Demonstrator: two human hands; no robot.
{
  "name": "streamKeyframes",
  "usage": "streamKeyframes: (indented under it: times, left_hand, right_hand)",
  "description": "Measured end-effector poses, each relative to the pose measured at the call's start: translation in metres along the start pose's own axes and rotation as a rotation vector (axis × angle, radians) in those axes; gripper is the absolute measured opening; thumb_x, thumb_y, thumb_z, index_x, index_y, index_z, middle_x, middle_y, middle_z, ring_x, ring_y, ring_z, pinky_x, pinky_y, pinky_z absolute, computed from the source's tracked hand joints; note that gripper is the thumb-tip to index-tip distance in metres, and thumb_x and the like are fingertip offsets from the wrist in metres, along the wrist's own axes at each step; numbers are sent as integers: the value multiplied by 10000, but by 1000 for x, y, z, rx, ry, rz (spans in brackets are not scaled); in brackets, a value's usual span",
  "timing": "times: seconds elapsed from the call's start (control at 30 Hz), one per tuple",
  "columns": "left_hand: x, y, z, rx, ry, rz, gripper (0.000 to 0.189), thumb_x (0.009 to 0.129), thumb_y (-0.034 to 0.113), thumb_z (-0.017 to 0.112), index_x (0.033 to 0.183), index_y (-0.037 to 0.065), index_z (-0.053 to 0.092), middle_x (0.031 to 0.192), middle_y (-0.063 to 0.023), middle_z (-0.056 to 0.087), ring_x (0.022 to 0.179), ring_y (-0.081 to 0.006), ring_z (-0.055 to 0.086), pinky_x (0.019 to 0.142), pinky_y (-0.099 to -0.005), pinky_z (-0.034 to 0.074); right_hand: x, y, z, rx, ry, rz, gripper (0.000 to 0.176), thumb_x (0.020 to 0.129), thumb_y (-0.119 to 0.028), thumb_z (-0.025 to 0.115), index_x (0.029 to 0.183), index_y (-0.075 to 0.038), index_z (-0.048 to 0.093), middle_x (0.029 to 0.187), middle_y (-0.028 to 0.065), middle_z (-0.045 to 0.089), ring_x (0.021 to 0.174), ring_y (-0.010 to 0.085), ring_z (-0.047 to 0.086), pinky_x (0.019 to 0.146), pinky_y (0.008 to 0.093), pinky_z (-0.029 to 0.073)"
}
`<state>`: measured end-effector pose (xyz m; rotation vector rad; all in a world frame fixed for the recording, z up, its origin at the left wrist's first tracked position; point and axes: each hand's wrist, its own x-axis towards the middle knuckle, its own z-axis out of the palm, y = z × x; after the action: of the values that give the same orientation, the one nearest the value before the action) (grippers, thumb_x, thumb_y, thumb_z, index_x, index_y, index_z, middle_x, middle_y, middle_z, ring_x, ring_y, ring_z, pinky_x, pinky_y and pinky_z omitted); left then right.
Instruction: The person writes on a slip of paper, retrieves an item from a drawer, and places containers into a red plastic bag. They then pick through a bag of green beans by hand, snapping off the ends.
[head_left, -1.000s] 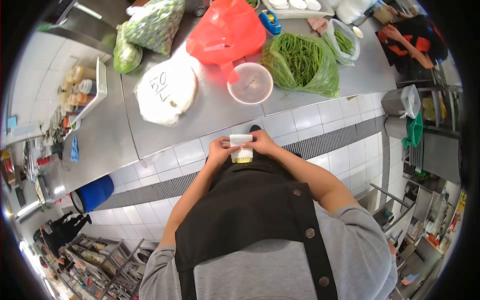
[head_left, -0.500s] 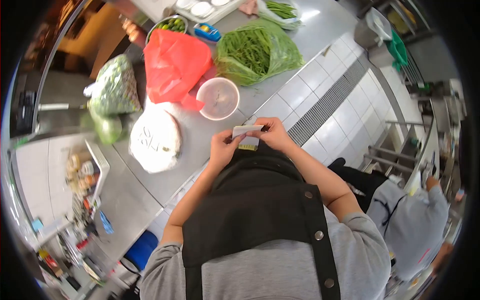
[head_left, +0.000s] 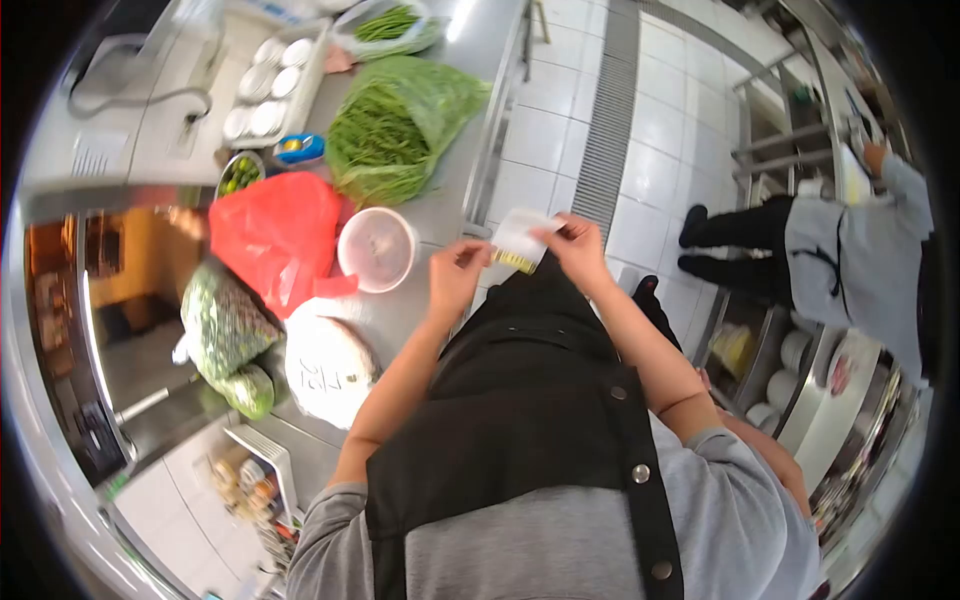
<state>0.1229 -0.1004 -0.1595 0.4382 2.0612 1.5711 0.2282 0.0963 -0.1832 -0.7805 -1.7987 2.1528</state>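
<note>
A white slip with a yellow printed strip [head_left: 522, 234] is held in front of my black apron, between my two hands. My left hand [head_left: 458, 278] pinches its left edge near the yellow strip. On the opposite edge, my right hand [head_left: 580, 252] grips it between thumb and fingers. To the left on the steel counter stands a round plastic tub [head_left: 378, 250] with a translucent top. Beside the tub lie a red plastic bag [head_left: 278, 235] and a white wrapped bundle with black writing [head_left: 328, 372].
A green bag of leafy vegetables [head_left: 385, 135] and a tray of white-topped containers [head_left: 245, 125] occupy the counter's far part. Bagged chopped greens [head_left: 225, 320] sit at left. A co-worker in grey [head_left: 855, 255] stands at right, beyond the floor drain [head_left: 605, 130]. Another person's arm [head_left: 765, 450] shows close behind my right side.
My view has turned toward the right, so the counter appears rotated. My hands have moved a little apart, and the slip now shows a wider white face. More of the co-worker is visible.
</note>
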Motion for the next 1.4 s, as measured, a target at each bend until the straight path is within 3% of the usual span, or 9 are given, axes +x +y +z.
streamKeyframes:
  times: [0.13, 0.27, 0.53, 0.6, 0.77, 0.9, 1.0, 1.1, 1.4]
  left_hand:
    - [37, 0, -1, 67, 22, -92, 119, 919, 60, 692, 962, -48, 718, 805, -72, 718, 784, -124, 703, 720, -255, 542]
    - [63, -1, 10, 140, -117, -142, 112, 922, 52, 686, 970, -44, 717, 827, -85, 729, 791, -129, 708, 716, -249, 544]
    - [131, 50, 109, 301, -473, -29, 383, 808, 91, 809, 1169, 43, 691, 1041, -71, 702, 938, -186, 662, 810, -318, 544]
    - [157, 53, 119, 444, -430, 59, 250, 826, 54, 772, 1069, 26, 719, 949, -97, 703, 863, -225, 677, 773, -329, 540]
    - [267, 52, 105, 704, -175, 398, 97, 886, -8, 660, 962, 26, 709, 912, -137, 691, 842, -308, 670, 761, -377, 527]
    - [345, 24, 101, 681, 173, 297, 77, 929, -11, 628, 962, -5, 697, 876, -147, 669, 753, -291, 629, 668, -340, 489]
    - [358, 9, 104, 753, 202, 367, 64, 928, -30, 633, 952, -30, 692, 854, -144, 674, 727, -254, 623, 642, -321, 482]
    - [359, 10, 103, 706, 181, 362, 72, 924, -56, 622, 952, -60, 687, 873, -164, 688, 736, -250, 638, 665, -319, 506]
    - [355, 27, 102, 1088, 157, 358, 235, 846, 176, 727, 925, -34, 657, 704, -106, 666, 645, -231, 594, 607, -303, 462]
  right_hand:
    - [27, 16, -127, 252, 627, -39, 196, 871, -48, 755, 1041, 45, 721, 991, 102, 740, 851, 126, 674, 800, 284, 526]
    - [31, 22, -215, 147, 845, -108, 207, 891, -72, 744, 1037, 72, 718, 956, 88, 744, 814, 104, 665, 748, 254, 519]
    - [83, 12, -141, -105, -89, 81, 141, 845, -111, 764, 917, 5, 730, 796, 92, 686, 727, 138, 617, 656, 299, 484]
    - [112, 1, -123, -126, -152, -112, 158, 816, -119, 767, 910, 3, 731, 822, 123, 682, 748, 234, 634, 672, 331, 493]
    - [220, 18, -101, 92, -151, 3, 254, 826, -153, 796, 1016, -8, 710, 783, 103, 649, 686, 166, 597, 647, 287, 488]
    - [333, 129, -120, -142, -211, 120, 446, 839, -326, 793, 1132, -14, 668, 904, 154, 699, 817, 272, 669, 748, 362, 534]
    - [398, 288, -147, -746, -340, 324, 522, 878, -456, 718, 1151, -13, 680, 1103, 227, 705, 1054, 394, 667, 889, 460, 536]
    - [441, 375, -145, -804, -444, 598, 527, 888, -455, 699, 1134, 11, 692, 1160, 249, 684, 1105, 389, 654, 926, 456, 533]
    - [454, 486, 80, 382, -259, 1162, 873, 932, -719, 455, 1463, -26, 456, 1390, 232, 563, 1272, 413, 535, 1040, 472, 443]
